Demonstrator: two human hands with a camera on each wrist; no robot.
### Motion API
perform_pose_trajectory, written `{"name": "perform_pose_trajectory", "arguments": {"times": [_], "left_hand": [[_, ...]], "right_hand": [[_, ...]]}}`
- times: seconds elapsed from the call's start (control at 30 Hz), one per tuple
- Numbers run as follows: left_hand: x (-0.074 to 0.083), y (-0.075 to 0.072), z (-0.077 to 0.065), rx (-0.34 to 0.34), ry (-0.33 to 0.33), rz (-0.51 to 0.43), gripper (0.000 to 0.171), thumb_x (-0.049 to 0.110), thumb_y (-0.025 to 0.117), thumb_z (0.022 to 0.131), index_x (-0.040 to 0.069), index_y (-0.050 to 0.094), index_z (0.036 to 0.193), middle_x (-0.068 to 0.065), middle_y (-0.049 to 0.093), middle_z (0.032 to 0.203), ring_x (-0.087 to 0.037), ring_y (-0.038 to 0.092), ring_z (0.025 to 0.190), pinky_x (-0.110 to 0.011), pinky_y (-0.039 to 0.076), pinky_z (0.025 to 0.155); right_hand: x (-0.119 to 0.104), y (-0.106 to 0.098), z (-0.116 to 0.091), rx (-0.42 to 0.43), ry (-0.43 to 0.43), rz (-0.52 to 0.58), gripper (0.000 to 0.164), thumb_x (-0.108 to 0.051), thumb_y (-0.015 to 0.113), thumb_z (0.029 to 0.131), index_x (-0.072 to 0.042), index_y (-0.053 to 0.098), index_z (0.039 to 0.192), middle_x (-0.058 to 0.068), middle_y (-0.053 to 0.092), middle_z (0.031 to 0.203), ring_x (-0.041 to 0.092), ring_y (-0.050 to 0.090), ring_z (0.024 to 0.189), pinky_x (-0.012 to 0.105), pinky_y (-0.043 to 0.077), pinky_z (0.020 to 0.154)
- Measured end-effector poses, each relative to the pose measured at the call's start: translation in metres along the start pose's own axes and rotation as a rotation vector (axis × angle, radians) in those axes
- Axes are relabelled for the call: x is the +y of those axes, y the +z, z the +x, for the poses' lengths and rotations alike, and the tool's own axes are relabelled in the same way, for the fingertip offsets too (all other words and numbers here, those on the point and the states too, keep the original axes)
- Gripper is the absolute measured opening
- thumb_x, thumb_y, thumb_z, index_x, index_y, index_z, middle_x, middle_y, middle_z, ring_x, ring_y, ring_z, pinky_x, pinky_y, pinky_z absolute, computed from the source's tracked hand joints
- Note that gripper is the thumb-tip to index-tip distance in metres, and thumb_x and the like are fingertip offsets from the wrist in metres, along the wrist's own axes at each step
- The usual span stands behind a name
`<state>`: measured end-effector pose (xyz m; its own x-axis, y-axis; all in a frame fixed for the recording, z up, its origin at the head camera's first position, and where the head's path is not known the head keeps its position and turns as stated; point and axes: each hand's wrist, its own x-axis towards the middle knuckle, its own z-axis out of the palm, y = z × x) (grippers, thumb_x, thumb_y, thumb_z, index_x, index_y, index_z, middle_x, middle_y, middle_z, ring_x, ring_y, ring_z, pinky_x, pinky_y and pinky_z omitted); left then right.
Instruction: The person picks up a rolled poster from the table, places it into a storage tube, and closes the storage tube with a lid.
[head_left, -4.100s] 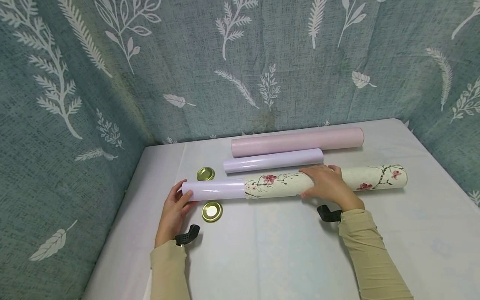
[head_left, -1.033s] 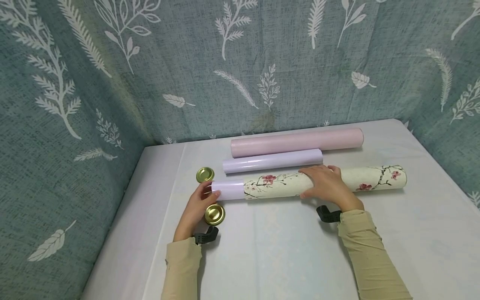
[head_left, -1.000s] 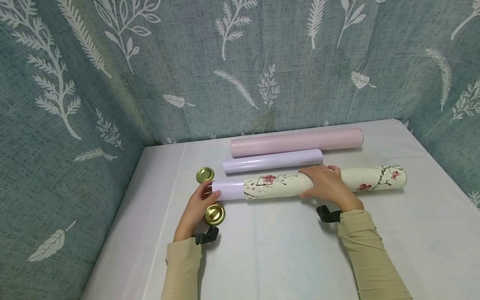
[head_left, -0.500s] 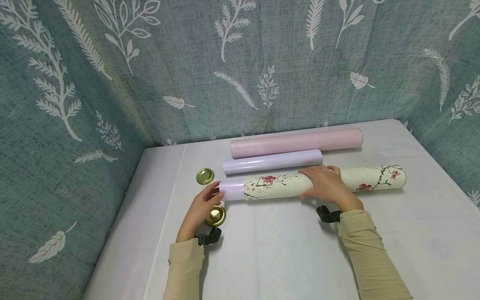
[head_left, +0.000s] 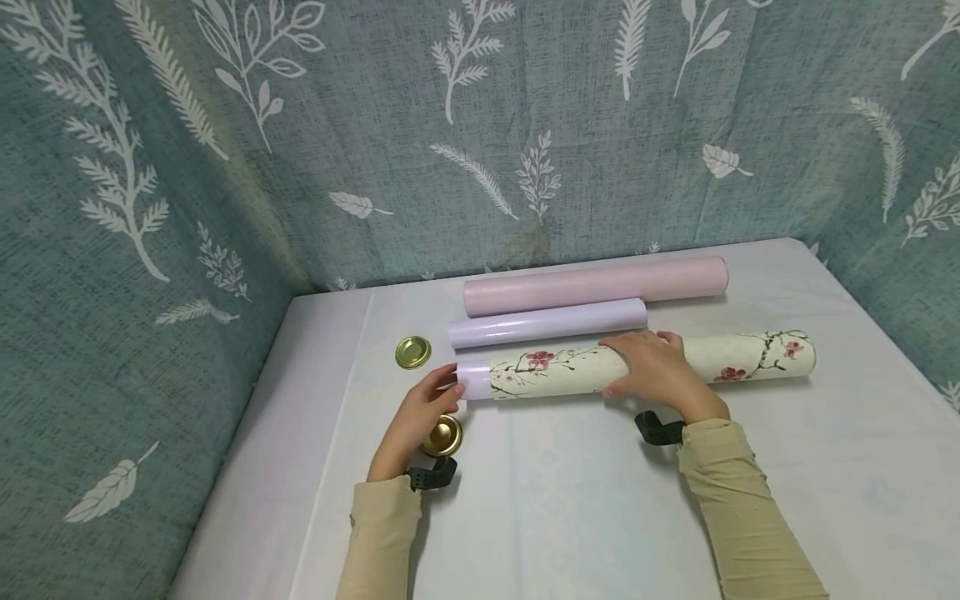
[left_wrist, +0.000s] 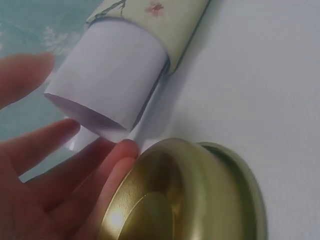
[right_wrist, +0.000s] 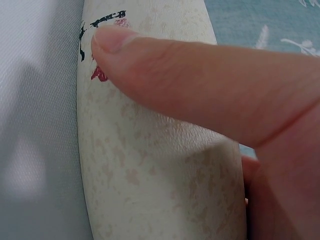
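In the head view, a cream roll [head_left: 555,373] printed with red blossoms lies across the table. A short length of a glossy lilac roll [head_left: 474,381] sticks out of its left end. My left hand [head_left: 408,421] is at that end; in the left wrist view its fingertips [left_wrist: 70,127] meet the hollow rim of the lilac roll [left_wrist: 110,70], and the thumb stands apart. My right hand [head_left: 656,371] grips the cream roll near its middle, thumb [right_wrist: 120,45] on the near side, other fingers mostly hidden behind. A gold lid [head_left: 447,433] lies partly under my left hand.
Behind the cream roll lie a second lilac roll [head_left: 547,324] and a thicker pink roll [head_left: 592,287], side by side. Another gold lid [head_left: 412,352] sits left of them. A leaf-patterned curtain [head_left: 480,125] hangs behind the table [head_left: 585,517].
My left hand has moved right, and the lilac roll has slid further into the cream roll. The near lid has shifted slightly right. My right hand and the cream roll have stayed put.
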<state>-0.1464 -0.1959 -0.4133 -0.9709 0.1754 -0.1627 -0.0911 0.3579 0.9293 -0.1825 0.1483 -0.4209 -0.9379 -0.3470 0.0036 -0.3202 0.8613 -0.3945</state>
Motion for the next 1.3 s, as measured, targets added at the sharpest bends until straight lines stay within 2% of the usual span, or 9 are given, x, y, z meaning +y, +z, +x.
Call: {"name": "perform_pose_trajectory", "arguments": {"times": [0.27, 0.47, 0.73, 0.83, 1.0, 1.13, 1.3], "left_hand": [[0.002, 0.003, 0.000, 0.003, -0.010, 0.012, 0.049, 0.026, 0.057, 0.088, 0.010, 0.041, 0.132, -0.011, 0.046, 0.129, -0.025, 0.054, 0.103, -0.037, 0.047, 0.084], [0.003, 0.006, 0.000, -0.003, 0.026, 0.006, 0.045, 0.021, 0.054, 0.090, 0.007, 0.041, 0.131, -0.014, 0.047, 0.127, -0.028, 0.054, 0.101, -0.039, 0.047, 0.083], [0.003, 0.012, 0.002, -0.011, 0.029, 0.002, 0.047, 0.022, 0.055, 0.089, 0.009, 0.041, 0.132, -0.015, 0.047, 0.126, -0.023, 0.055, 0.101, -0.037, 0.048, 0.082], [-0.005, 0.013, 0.007, -0.001, 0.031, -0.020, 0.046, 0.023, 0.057, 0.089, 0.011, 0.042, 0.131, -0.014, 0.048, 0.125, -0.022, 0.055, 0.100, -0.037, 0.048, 0.081], [-0.020, 0.016, 0.016, 0.056, 0.066, -0.052, 0.038, 0.022, 0.056, 0.089, 0.016, 0.048, 0.126, -0.010, 0.052, 0.121, -0.021, 0.057, 0.096, -0.033, 0.050, 0.077], [-0.021, 0.020, 0.017, 0.077, 0.098, -0.063, 0.034, 0.020, 0.056, 0.089, 0.017, 0.051, 0.123, -0.008, 0.054, 0.118, -0.021, 0.058, 0.094, -0.032, 0.051, 0.076], [-0.019, 0.024, 0.017, 0.067, 0.090, -0.033, 0.033, 0.024, 0.056, 0.088, 0.016, 0.053, 0.120, -0.002, 0.055, 0.117, -0.019, 0.059, 0.093, -0.031, 0.050, 0.076]], "right_hand": [[0.001, 0.000, 0.000, 0.006, -0.011, -0.001, 0.079, -0.045, 0.077, 0.061, -0.015, 0.049, 0.128, 0.012, 0.048, 0.127, 0.033, 0.039, 0.117, 0.060, 0.013, 0.093], [0.000, 0.000, 0.000, 0.007, -0.013, -0.001, 0.078, -0.045, 0.078, 0.061, -0.015, 0.049, 0.128, 0.011, 0.049, 0.127, 0.033, 0.039, 0.117, 0.059, 0.013, 0.093], [0.000, 0.000, -0.001, 0.007, -0.006, 0.001, 0.078, -0.045, 0.078, 0.061, -0.015, 0.049, 0.127, 0.012, 0.049, 0.127, 0.032, 0.039, 0.117, 0.059, 0.013, 0.093], [0.000, 0.000, -0.001, 0.009, -0.007, -0.001, 0.078, -0.044, 0.078, 0.061, -0.015, 0.050, 0.127, 0.012, 0.049, 0.126, 0.032, 0.039, 0.117, 0.059, 0.013, 0.093], [0.000, 0.000, -0.001, 0.009, -0.010, -0.003, 0.078, -0.044, 0.078, 0.061, -0.015, 0.050, 0.127, 0.012, 0.049, 0.126, 0.033, 0.040, 0.116, 0.059, 0.014, 0.092], [-0.001, -0.001, -0.001, 0.006, -0.012, -0.004, 0.078, -0.044, 0.078, 0.061, -0.015, 0.049, 0.127, 0.012, 0.049, 0.126, 0.033, 0.040, 0.116, 0.059, 0.014, 0.092], [0.001, -0.001, 0.000, 0.001, -0.011, -0.003, 0.078, -0.045, 0.077, 0.062, -0.015, 0.049, 0.128, 0.012, 0.049, 0.127, 0.033, 0.039, 0.116, 0.059, 0.013, 0.093]]}}
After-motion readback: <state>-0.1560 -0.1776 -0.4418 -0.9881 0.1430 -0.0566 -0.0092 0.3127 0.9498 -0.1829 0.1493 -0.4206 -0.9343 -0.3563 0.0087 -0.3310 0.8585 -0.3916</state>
